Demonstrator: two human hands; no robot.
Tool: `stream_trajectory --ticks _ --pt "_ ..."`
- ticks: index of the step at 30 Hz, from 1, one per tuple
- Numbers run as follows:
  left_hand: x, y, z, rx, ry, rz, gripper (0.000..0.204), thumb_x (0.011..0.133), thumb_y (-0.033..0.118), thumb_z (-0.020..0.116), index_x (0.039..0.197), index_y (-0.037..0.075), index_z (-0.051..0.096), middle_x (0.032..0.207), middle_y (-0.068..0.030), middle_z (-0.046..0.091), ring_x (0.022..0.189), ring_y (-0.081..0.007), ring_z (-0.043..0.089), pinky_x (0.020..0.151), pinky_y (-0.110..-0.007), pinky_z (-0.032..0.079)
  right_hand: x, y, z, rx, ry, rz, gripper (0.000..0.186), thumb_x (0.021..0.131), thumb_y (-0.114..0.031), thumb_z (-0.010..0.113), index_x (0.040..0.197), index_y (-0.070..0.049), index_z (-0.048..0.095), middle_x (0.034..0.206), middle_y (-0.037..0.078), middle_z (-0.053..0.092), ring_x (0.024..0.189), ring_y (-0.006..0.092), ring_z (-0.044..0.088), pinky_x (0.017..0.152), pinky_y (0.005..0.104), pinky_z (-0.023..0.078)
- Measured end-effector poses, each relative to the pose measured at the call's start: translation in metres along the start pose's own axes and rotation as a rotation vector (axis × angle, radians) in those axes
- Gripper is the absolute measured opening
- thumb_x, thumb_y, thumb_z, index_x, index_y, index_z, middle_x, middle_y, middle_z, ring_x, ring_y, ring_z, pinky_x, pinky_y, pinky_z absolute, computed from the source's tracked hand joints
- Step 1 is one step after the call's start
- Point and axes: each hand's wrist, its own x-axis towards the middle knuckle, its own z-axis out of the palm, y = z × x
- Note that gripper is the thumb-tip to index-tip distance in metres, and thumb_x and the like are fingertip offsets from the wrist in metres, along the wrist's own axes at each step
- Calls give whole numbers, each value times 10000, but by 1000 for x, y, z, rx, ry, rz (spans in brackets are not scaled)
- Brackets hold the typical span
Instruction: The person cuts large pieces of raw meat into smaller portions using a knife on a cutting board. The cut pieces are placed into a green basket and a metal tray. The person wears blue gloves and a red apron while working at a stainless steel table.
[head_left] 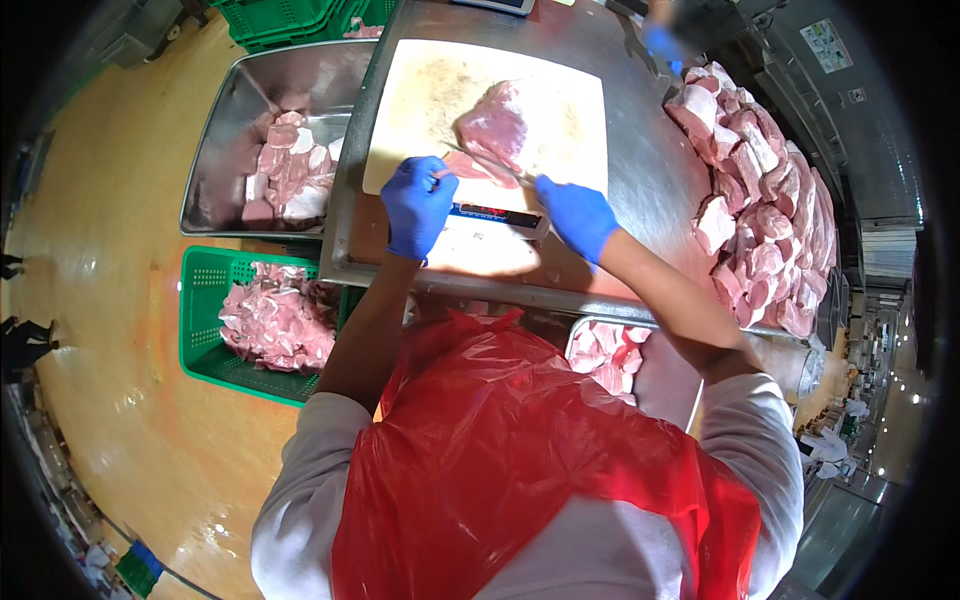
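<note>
Both my hands wear blue gloves and work over a white cutting board. A large pink piece of meat lies on the board. My right hand is closed around the handle of a knife. Its thin blade points left, along the near side of the meat. A flatter strip of meat lies at the blade, nearer to me. My left hand pinches this strip by its left end. Just below the board, between my hands, sits a scale with a lit red display.
Meat pieces are heaped on the steel table at right. Left stand a steel tub and a green crate, both holding meat. A steel tray with meat is below the table edge. Another person's blue-gloved hand shows far right.
</note>
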Motion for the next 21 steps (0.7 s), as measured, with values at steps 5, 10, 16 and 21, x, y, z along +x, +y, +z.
stream_trajectory --ticks 5,10,16,21 --pt "12 -53 -76 32 351 -320 68 863 128 684 874 63 701 822 -62 688 721 -176 632 706 -328 517 -63 58 -15 -188 -87 39 184 965 -158 530 1139 -95 533 842 192 701 730 398 689 626 497 537" --pt "-38 -102 -221 492 584 -222 146 846 144 716 873 3 691 873 -129 689 760 -242 636 733 -379 525 -92 56 3 53 258 44 130 983 -190 586 1040 -84 538 814 209 672 699 419 659 588 507 512" --pt "-146 -164 -372 1089 -355 -720 441 814 72 653 1238 -21 576 1103 -247 685 1028 -426 660 885 -460 526 -84 31 16 579 552 289 114 991 -129 611 1004 -29 558 709 212 605 642 410 639 553 441 484" --pt "-37 -76 -208 540 -18 -304 303 888 87 681 1174 -11 663 1052 -187 714 913 -272 690 827 -365 548 -82 49 9 550 595 337 160 1031 -162 577 1040 -2 582 707 107 612 603 167 570 574 327 467"
